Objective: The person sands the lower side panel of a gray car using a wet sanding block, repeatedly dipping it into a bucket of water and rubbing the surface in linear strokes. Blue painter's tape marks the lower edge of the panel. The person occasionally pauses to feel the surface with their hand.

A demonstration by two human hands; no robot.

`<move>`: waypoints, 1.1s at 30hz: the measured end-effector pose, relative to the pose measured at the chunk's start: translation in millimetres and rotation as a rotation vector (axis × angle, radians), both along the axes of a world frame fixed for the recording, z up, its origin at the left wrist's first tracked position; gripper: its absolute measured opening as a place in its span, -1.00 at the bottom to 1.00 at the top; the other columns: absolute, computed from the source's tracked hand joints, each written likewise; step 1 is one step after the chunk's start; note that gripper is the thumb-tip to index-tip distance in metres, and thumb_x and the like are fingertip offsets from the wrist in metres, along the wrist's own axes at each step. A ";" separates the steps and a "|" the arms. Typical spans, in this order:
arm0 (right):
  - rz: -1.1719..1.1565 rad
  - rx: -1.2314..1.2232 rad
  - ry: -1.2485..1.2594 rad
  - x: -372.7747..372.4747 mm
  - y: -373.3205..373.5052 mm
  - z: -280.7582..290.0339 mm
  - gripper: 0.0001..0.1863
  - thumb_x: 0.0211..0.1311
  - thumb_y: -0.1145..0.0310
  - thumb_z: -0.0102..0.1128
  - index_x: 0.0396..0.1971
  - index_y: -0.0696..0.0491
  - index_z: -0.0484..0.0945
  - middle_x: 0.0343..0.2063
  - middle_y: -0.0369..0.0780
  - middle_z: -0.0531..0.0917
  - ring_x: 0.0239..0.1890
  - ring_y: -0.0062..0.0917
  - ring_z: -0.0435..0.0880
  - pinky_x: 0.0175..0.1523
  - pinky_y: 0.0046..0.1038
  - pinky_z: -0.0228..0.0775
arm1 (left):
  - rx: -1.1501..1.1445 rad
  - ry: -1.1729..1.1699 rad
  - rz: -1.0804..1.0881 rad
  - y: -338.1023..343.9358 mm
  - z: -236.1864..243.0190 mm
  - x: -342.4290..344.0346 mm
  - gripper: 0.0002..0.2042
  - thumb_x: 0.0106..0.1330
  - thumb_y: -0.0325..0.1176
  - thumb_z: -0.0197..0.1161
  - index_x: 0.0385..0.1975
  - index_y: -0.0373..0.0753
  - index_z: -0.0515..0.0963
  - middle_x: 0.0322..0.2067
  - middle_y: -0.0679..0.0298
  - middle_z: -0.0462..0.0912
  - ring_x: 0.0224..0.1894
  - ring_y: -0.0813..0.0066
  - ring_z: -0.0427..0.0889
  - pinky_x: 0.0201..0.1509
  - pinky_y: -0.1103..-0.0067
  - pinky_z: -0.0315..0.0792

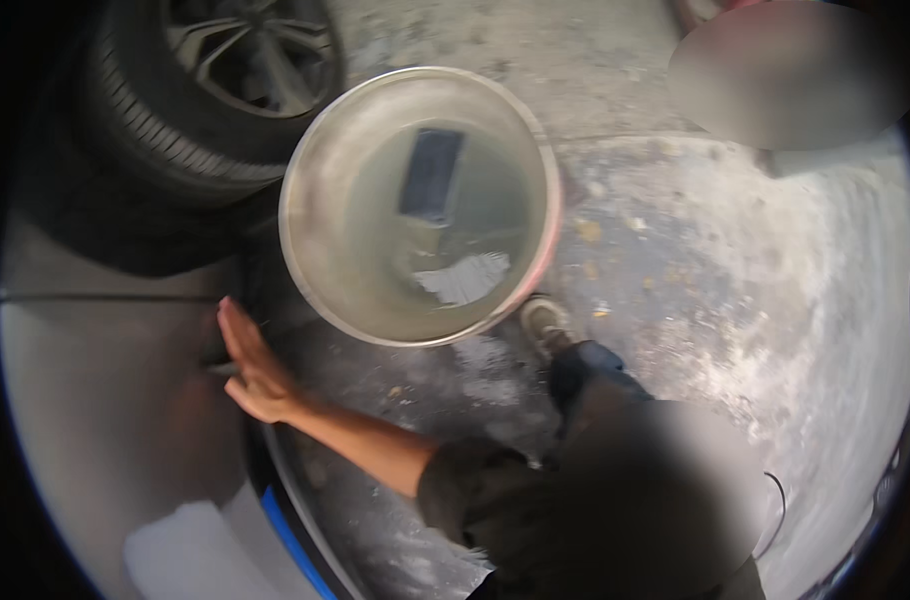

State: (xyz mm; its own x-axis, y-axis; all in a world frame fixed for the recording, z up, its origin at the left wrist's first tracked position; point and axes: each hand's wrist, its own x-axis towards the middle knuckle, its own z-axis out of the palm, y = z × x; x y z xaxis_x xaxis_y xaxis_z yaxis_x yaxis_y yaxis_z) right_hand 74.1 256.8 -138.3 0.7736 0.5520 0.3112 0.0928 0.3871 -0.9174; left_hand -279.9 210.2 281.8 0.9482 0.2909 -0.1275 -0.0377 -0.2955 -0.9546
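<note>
My left hand [255,368] is stretched out to the left, fingers straight and thumb apart, with nothing seen in it. It lies at the edge of a grey, shiny car body panel [105,390]; whether the palm touches it cannot be told. A dim reddish reflection shows in the panel beside the hand. Ahead and to the right of the hand stands a large round tub [293,205] with water in it. A dark rectangular shape [433,175] shows in the tub, whether object or reflection is unclear. My right hand is out of the picture.
A car wheel [260,60] with a spoked rim is at the far left, near the tub. Below the panel runs a blue strip [293,545] beside a dark edge. My shoe [547,325] is just right of the tub on the stained concrete floor [715,270].
</note>
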 end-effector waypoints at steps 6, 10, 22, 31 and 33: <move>-0.137 0.154 -0.036 3.9 12.0 64.7 -0.04 0.52 -0.12 -0.17 0.60 0.26 -0.24 0.62 0.10 -0.35 0.65 0.05 -0.44 0.65 0.04 -0.49 | -0.001 0.075 -0.011 34.7 4.0 -11.1 -0.36 0.61 0.00 -0.17 0.46 -0.42 0.22 0.45 -0.25 0.28 0.50 -0.31 0.24 0.56 -0.11 0.10; -0.034 0.249 -0.352 28.2 2.1 175.8 0.07 0.36 -0.05 0.11 0.60 0.25 -0.21 0.61 0.15 -0.25 0.65 0.06 -0.34 0.66 0.06 -0.40 | 0.007 0.052 0.024 25.1 4.1 -22.0 -0.35 0.58 0.05 -0.12 0.45 -0.36 0.29 0.43 -0.19 0.34 0.49 -0.22 0.30 0.55 -0.10 0.11; -0.073 0.190 -0.431 46.5 10.0 128.8 0.01 0.50 -0.27 -0.37 0.59 0.28 -0.23 0.62 0.12 -0.26 0.66 0.01 -0.33 0.64 0.10 -0.46 | -0.001 0.084 0.048 16.4 5.8 -28.3 -0.33 0.56 0.01 -0.08 0.46 -0.42 0.26 0.44 -0.27 0.29 0.51 -0.31 0.24 0.55 -0.16 0.05; -0.015 0.225 -0.556 72.3 10.1 127.2 0.07 0.27 -0.03 0.08 0.59 0.28 -0.16 0.62 0.11 -0.22 0.67 -0.07 -0.31 0.69 -0.05 -0.40 | -0.020 0.074 0.045 16.5 4.3 -31.4 -0.34 0.53 0.00 -0.06 0.43 -0.43 0.30 0.41 -0.30 0.33 0.49 -0.32 0.27 0.54 -0.17 0.05; -0.021 0.200 -0.520 67.5 8.0 140.0 0.08 0.26 -0.01 0.10 0.59 0.29 -0.17 0.62 0.12 -0.23 0.67 -0.04 -0.31 0.69 -0.03 -0.41 | -0.008 0.080 0.047 16.0 6.1 -31.1 -0.34 0.52 0.00 -0.05 0.41 -0.44 0.31 0.40 -0.29 0.35 0.48 -0.32 0.28 0.55 -0.16 0.05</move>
State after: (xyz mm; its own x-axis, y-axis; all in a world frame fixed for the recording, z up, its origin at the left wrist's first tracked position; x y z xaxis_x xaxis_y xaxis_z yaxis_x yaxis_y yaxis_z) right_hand 141.6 264.8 1.7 0.5003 0.4293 0.7519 0.5231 0.5421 -0.6576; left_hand -311.0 226.2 288.0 0.9203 0.3336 -0.2043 -0.0992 -0.3063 -0.9468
